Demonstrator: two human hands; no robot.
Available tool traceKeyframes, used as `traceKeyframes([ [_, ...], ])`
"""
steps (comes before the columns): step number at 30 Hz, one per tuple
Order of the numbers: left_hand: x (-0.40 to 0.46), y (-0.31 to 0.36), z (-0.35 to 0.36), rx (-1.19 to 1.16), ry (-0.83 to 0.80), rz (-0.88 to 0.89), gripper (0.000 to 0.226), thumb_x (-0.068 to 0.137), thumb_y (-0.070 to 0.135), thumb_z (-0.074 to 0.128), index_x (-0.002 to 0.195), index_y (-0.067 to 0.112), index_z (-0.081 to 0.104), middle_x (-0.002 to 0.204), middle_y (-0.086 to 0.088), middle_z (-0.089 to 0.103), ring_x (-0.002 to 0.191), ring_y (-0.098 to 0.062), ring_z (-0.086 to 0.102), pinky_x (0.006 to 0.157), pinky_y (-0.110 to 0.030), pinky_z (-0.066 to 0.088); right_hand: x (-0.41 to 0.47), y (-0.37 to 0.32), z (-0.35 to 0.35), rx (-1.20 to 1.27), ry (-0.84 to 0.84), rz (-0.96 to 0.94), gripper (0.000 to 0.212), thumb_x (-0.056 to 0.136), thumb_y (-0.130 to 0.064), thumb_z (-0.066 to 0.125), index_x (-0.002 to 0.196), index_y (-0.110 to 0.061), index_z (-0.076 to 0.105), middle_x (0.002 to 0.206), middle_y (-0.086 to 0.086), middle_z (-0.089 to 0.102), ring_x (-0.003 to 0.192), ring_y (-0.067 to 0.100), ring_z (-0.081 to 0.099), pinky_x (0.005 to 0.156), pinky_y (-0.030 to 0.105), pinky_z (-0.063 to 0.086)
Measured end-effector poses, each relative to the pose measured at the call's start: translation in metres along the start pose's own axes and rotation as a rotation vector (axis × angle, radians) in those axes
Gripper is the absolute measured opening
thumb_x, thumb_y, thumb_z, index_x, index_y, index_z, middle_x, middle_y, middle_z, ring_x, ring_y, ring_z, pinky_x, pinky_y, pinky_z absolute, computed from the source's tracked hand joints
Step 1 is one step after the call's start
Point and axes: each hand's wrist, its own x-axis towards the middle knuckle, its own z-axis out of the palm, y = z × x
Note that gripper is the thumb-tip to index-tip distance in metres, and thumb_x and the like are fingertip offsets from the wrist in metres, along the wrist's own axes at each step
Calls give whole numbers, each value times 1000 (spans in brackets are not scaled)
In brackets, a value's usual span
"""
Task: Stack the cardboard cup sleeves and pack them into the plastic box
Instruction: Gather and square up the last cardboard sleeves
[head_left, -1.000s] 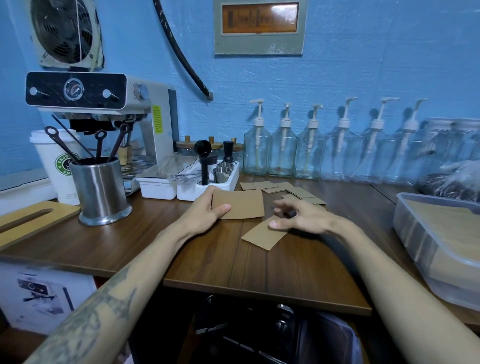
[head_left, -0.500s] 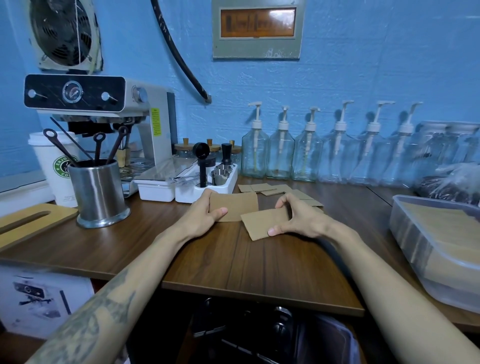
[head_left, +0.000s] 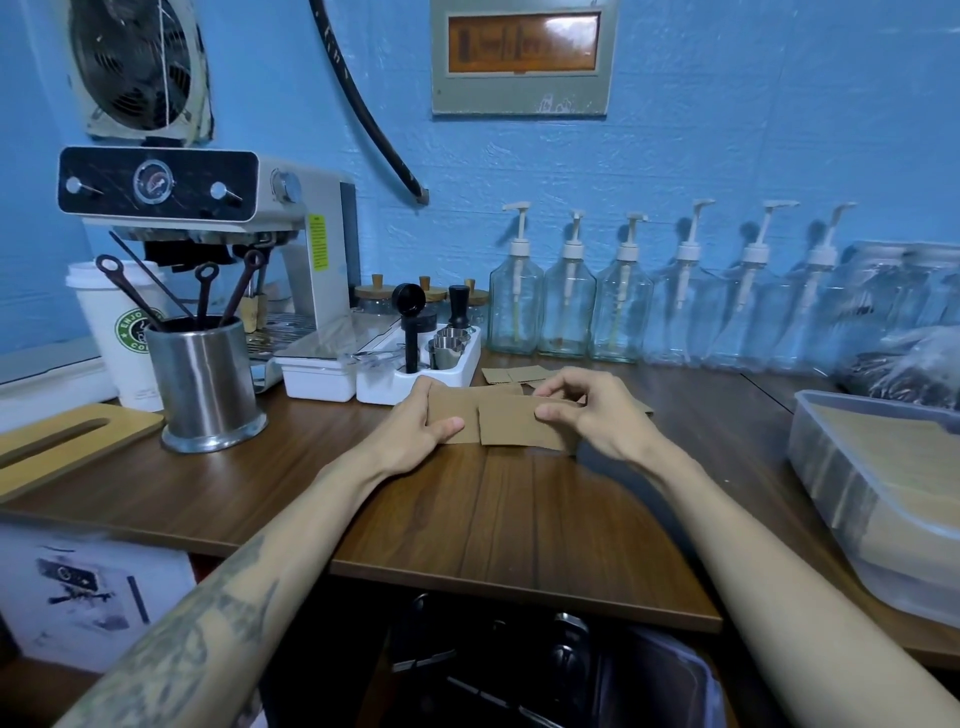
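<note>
A: Cup sleeves, flat kraft card. My guess is very light, stiff enough across the face, bendy if pinched at one corner, and apt to slide on each other. Agree?

B: Agree. Best held by opposite short edges, thumb under or at the near edge, fingers over the far one, so the stack can be squared up. No squeezing in the middle; it would likely bow.

A: Positions now. The left hand (head_left: 415, 434) grips the sleeve stack (head_left: 452, 418) at its left end, thumb lying across the near edge, fingers curled behind the far edge.

B: The right hand (head_left: 597, 415) pinches the loose sleeve (head_left: 519, 428) at its right end, thumb tip on the near face, fingers arched over the top. That sleeve overlaps the right part of the stack, touching it, not yet aligned.

A: Both sit mid-bench, nearer the back edge than the front, just in front of the white organiser tray (head_left: 457, 364).

B: More spare sleeves (head_left: 511, 375) lie flat behind the hands, toward the back edge by the pump bottles (head_left: 566, 301).

A: The plastic box (head_left: 831, 467) stands at the bench's right end, well apart from both hands, already holding tan card. Count not readable.
</note>
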Motion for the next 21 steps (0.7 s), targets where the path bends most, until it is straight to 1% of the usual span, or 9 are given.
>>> traceKeyframes([
  [3, -1, -1, 0, -17, -12, 19, 33, 93, 24, 65, 114, 21, 39, 102, -2, 60, 94, -18, 59, 85, -35, 49, 2, 1, -1, 137, 18, -13, 21, 85, -1, 73, 100, -12, 64, 82, 12, 66, 70, 15, 51, 66, 14, 44],
  [5, -2, 0, 0, -30, -37, 21, 37, 93, 22, 66, 117, 22, 38, 107, -7, 62, 96, -21, 62, 87, -37, 51, 3, 2, -4, 184, 47, -28, 39, 85, 5, 70, 115, -16, 58, 92, 19, 63, 72, 21, 54, 69, 24, 47],
  [8, -3, 3, 0, -37, -60, 28, 39, 92, 19, 67, 117, 21, 38, 103, -3, 59, 90, -15, 58, 81, -31, 50, 3, 1, -7, 246, 73, -22, 81, 84, 10, 68, 146, -29, 33, 109, 13, 57, 71, 30, 63, 79, 32, 55],
  [10, -3, 3, 1, -45, -71, 20, 40, 91, 21, 69, 116, 20, 38, 100, 1, 57, 88, -12, 55, 76, -27, 47, 1, -3, -7, 341, 59, -11, 97, 85, 13, 65, 150, -43, 19, 127, 5, 48, 67, 30, 67, 75, 32, 59],
  [11, -3, 3, 1, -48, -80, 11, 42, 90, 22, 70, 116, 19, 38, 100, 0, 57, 88, -12, 55, 75, -26, 46, 0, -4, -6, 377, 56, -4, 97, 85, 15, 64, 149, -44, 20, 132, -1, 43, 65, 27, 67, 71, 33, 60],
  [14, -4, 3, 0, -48, -123, 5, 51, 87, 25, 74, 119, 15, 36, 107, -5, 60, 95, -13, 58, 84, -29, 50, 0, -3, 1, 377, 88, 30, 72, 86, 15, 62, 144, -23, 41, 123, -4, 46, 78, 12, 70, 62, 29, 61],
  [16, -4, 4, 0, -42, -144, 13, 55, 84, 28, 77, 119, 15, 36, 108, -5, 61, 97, -11, 58, 83, -26, 50, 2, 0, 7, 350, 127, 79, 50, 88, 10, 64, 130, -14, 50, 111, 0, 53, 87, 16, 68, 57, 30, 61],
  [18, -5, 6, -1, -24, -149, 25, 57, 83, 31, 77, 119, 16, 35, 108, -2, 60, 95, -8, 57, 76, -18, 48, 4, 7, 11, 352, 172, 192, 33, 89, 1, 67, 116, -10, 51, 103, 5, 59, 82, 25, 68, 54, 34, 61],
  [21, -5, 8, 1, -8, -147, 56, 54, 85, 34, 74, 117, 14, 35, 101, 4, 55, 89, -4, 52, 69, -13, 43, 6, 20, 18, 171, 166, 292, 21, 89, -21, 72, 95, -14, 53, 91, 9, 69, 69, 21, 66, 59, 36, 56],
])
